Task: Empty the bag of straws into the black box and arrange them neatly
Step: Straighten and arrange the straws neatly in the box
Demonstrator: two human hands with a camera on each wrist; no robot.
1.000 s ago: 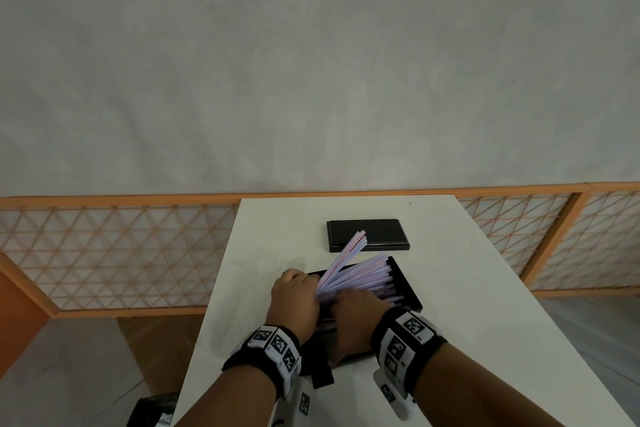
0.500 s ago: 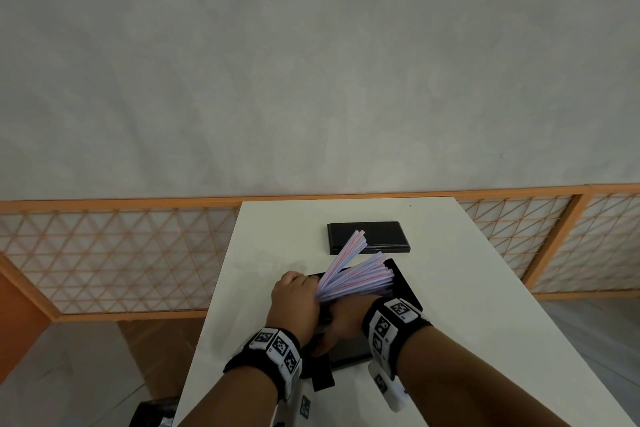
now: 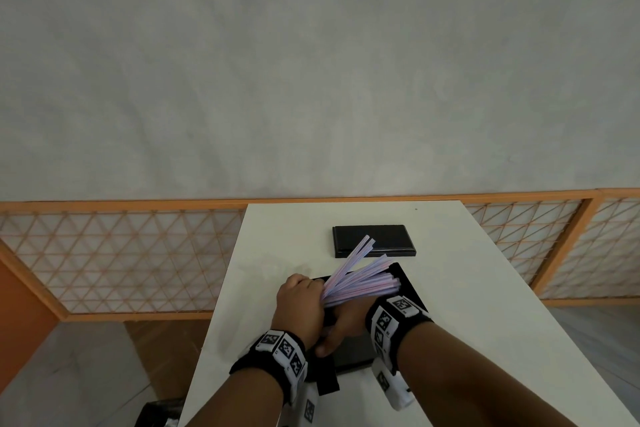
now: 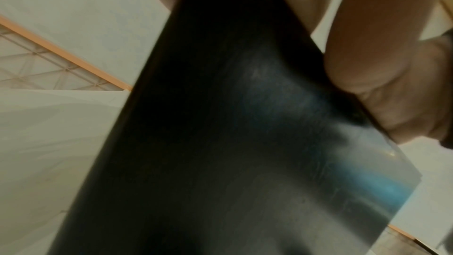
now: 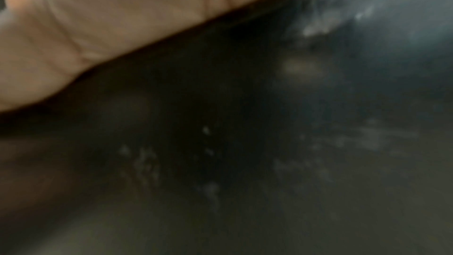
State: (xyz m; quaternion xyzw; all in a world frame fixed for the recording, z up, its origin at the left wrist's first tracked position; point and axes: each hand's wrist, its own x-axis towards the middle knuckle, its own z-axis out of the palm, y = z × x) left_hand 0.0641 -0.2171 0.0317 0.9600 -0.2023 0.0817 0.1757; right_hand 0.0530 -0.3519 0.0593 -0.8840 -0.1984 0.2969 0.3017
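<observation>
My left hand grips a bunch of pale pink and lilac straws at their near ends. The straws fan up and to the right over the open black box, which lies on the white table. Just right of the left hand, my right hand sits low in the box under the fan. Its thumb lies on the box floor and its fingers are hidden by the straws. In the left wrist view the box fills the frame, with the right hand against its edge. The right wrist view is dark and blurred.
A flat black lid lies beyond the box near the table's far end. A faint clear film shows on the table left of the box. An orange lattice fence runs behind. A dark object sits on the floor at bottom left.
My right hand has turned and slid from on top of the straws to beneath them, towards the left hand. The straws have fanned up slightly higher. The left hand has stayed in place.
</observation>
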